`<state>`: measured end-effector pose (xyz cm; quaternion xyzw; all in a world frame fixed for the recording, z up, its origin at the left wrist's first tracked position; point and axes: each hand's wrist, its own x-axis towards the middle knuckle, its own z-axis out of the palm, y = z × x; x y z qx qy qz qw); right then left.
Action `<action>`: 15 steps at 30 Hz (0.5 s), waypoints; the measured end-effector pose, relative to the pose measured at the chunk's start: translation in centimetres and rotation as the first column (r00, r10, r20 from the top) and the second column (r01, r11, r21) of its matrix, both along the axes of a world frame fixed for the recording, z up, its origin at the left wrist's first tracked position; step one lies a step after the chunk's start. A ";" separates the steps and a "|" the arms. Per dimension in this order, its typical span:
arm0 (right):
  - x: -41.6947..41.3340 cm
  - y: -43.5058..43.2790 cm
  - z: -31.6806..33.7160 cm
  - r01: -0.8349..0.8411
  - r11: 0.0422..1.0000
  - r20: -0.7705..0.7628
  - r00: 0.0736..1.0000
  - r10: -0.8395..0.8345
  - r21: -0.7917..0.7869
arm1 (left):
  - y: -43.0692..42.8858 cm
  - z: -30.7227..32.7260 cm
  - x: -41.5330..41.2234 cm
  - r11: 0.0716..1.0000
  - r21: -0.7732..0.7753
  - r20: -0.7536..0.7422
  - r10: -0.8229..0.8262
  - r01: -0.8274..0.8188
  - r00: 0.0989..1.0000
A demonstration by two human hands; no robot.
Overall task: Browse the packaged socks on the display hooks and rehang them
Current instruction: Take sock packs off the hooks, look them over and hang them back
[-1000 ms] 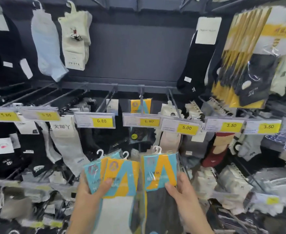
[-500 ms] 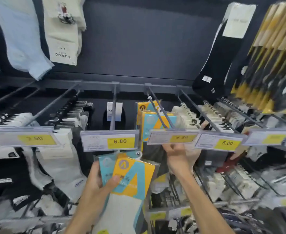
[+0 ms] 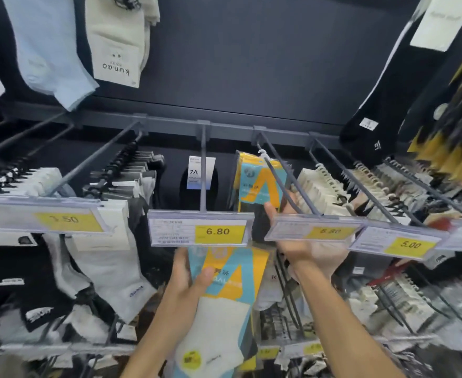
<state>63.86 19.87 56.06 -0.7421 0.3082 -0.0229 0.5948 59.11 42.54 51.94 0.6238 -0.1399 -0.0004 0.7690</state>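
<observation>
My left hand (image 3: 186, 282) grips a pack of white socks (image 3: 224, 309) with a blue and yellow card, thumb on its front, just below a 6.80 price tag (image 3: 199, 227). My right hand (image 3: 311, 255) reaches up behind a second 6.80 tag (image 3: 314, 230). Its thumb and fingertips pinch a matching blue and yellow sock pack (image 3: 259, 184) that hangs on a grey display hook (image 3: 287, 175), with similar packs behind it. The tag hides most of the right palm.
Neighbouring hooks carry a black 7A sock pack (image 3: 199, 181), cream socks (image 3: 322, 186) and white socks (image 3: 109, 268). Above hang a light blue sock (image 3: 49, 50), a long black sock (image 3: 382, 105) and yellow-black packs (image 3: 456, 132). More stock crowds the lower row.
My right hand lifted its pack from beside the left one up onto the hook and pushed it back. My view moved closer and upward. The left hand kept its pack.
</observation>
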 end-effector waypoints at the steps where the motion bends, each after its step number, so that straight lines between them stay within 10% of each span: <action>1: -0.4 0.3 0.2 0.017 0.999 0.015 1.000 -0.017 -0.047 | -0.2 0.3 0.1 1.000 0.022 0.012 0.003 -0.003 1.000; 5: -4.5 2.4 0.1 -0.008 0.941 0.364 0.921 0.138 -0.338 | -1.2 0.9 0.6 0.998 0.059 0.042 -0.034 0.032 0.999; 8: -7.0 3.8 1.3 -0.049 0.993 0.552 0.828 0.100 -0.105 | -2.2 1.3 1.5 0.993 0.117 0.043 -0.002 -0.003 0.999; 15: -6.5 1.3 2.9 -0.148 0.954 0.303 0.926 0.227 -0.263 | -4.8 1.9 3.1 0.978 0.195 -0.077 -0.059 0.073 0.995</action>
